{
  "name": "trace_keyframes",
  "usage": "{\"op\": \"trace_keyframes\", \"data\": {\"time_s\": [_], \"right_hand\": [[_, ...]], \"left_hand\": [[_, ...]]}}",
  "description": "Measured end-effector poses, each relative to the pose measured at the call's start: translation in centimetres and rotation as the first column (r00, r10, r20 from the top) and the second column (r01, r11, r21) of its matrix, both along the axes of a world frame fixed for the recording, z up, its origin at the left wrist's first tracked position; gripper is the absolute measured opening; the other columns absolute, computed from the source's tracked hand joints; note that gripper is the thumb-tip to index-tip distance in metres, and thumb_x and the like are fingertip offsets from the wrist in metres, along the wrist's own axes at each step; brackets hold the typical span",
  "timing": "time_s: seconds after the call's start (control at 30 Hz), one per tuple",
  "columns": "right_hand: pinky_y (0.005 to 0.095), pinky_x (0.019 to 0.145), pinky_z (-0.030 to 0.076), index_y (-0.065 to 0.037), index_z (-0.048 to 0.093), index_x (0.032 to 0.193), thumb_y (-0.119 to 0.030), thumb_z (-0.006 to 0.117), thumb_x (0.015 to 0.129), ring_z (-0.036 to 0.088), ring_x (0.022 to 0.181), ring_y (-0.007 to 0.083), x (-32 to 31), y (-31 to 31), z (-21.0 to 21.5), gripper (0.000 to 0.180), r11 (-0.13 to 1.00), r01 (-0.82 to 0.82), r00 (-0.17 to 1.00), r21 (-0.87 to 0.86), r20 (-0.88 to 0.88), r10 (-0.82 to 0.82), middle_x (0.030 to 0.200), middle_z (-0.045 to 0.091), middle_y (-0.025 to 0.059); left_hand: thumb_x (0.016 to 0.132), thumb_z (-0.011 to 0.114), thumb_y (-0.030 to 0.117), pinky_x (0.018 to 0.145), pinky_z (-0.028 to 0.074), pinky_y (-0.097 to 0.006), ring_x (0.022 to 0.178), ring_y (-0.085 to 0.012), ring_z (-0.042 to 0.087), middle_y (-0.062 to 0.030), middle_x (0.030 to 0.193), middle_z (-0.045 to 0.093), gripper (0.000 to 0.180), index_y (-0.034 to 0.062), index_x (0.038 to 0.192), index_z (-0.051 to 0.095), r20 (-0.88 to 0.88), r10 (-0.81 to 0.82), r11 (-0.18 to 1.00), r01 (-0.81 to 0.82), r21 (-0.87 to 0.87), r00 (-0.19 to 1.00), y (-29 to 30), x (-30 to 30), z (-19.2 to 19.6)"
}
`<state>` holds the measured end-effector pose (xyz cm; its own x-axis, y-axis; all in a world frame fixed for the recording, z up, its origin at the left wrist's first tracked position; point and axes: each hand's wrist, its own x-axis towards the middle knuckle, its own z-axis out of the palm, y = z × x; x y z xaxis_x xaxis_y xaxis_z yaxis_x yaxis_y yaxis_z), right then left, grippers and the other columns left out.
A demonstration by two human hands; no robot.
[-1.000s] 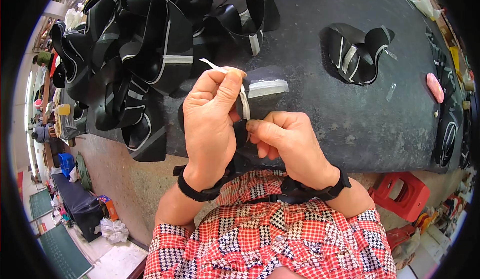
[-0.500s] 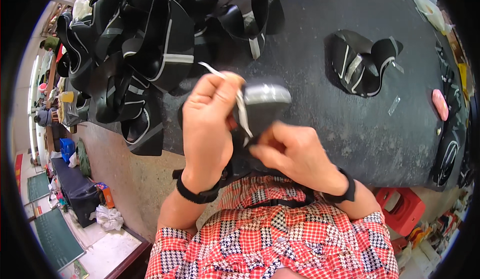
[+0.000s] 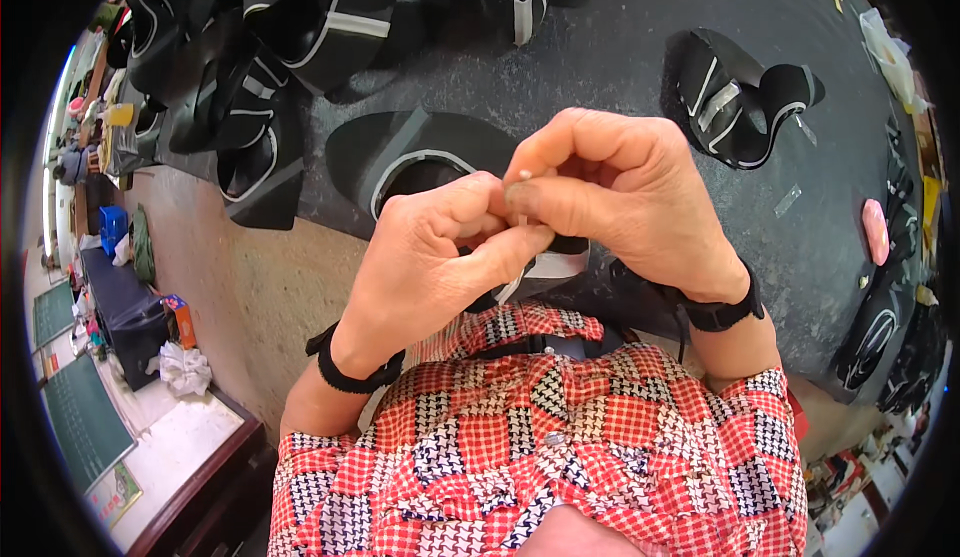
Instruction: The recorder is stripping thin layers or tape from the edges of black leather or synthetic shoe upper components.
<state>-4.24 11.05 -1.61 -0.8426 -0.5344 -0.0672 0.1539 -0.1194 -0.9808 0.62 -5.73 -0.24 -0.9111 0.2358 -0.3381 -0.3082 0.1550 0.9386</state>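
Note:
My left hand (image 3: 425, 262) and my right hand (image 3: 630, 192) meet over the table's near edge, each with thumb and fingers pinched together. Between the fingertips is a thin white strip, mostly hidden; a small white tip pokes out at my right thumb. A white tail (image 3: 513, 287) shows below my left fingers, though I cannot tell whether it is the same strip. Beneath the hands lies a curved black piece (image 3: 350, 147) with a white-lined opening, looking like a shoe upper. My hands cover part of it.
Similar black pieces (image 3: 350, 52) are heaped at the far left. Another black piece (image 3: 740, 97) lies to the right, near a clear tape scrap (image 3: 788, 201). A pink object (image 3: 876, 232) and a translucent plastic bag (image 3: 890, 57) are along the right edge of the dark table (image 3: 640, 67).
My hands have come together, the right moving up to meet the left fingertips. The black piece that was raised by them now lies flatter beneath. The whole view has shifted.

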Motion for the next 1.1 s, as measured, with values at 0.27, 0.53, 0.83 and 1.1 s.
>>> {"op": "trace_keyframes", "data": {"time_s": [0.27,0.53,0.83,1.1], "right_hand": [[0.0149,0.047,0.036,0.0,0.062,0.085,-0.005,0.064,0.081,0.046,0.056,-0.0006,1.4,1.4,-1.4,0.007,0.99,-0.012,0.996,-0.141,0.085,0.024,0.067,0.056,-0.0033],[0.016,0.053,0.04,-0.001,0.063,0.081,-0.006,0.064,0.08,0.049,0.062,0.0005,1.7,0.6,-2.2,0.005,0.989,-0.148,0.976,-0.01,0.159,0.147,0.068,0.057,-0.0031],[0.0155,0.054,0.04,-0.002,0.059,0.079,-0.004,0.066,0.078,0.049,0.062,0.0,2.3,0.7,-2.0,0.008,0.946,-0.28,0.955,-0.163,0.051,0.292,0.07,0.058,-0.0032],[0.0159,0.052,0.039,-0.003,0.051,0.075,-0.002,0.065,0.078,0.048,0.06,0.0005,2.3,0.6,-1.6,0.014,0.914,-0.308,0.896,-0.264,0.244,0.372,0.067,0.054,-0.0033]], "left_hand": [[0.075,0.066,-0.005,0.072,0.046,-0.019,0.082,-0.0107,0.06,-0.0098,0.088,0.064,0.051,-0.0003,0.118,0.039,-0.02,0.075,0.996,-0.076,-0.046,0.997,0.6,3.9,-0.6],[0.074,0.069,-0.001,0.071,0.046,-0.02,0.083,-0.0112,0.061,-0.0126,0.088,0.066,0.062,0.0002,0.125,0.034,-0.262,0.207,0.951,-0.257,-0.173,0.943,2.0,7.7,-1.1],[0.074,0.068,-0.005,0.072,0.046,-0.02,0.084,-0.01,0.06,-0.0115,0.09,0.067,0.063,0.0006,0.126,0.034,-0.33,0.275,0.931,-0.335,-0.142,0.903,2.4,9.8,-1.5],[0.073,0.068,-0.005,0.073,0.045,-0.02,0.085,-0.01,0.06,-0.0114,0.091,0.067,0.062,0.0002,0.125,0.035,-0.339,0.257,0.94,-0.316,-0.132,0.905,2.5,10.1,-1.5]]}}
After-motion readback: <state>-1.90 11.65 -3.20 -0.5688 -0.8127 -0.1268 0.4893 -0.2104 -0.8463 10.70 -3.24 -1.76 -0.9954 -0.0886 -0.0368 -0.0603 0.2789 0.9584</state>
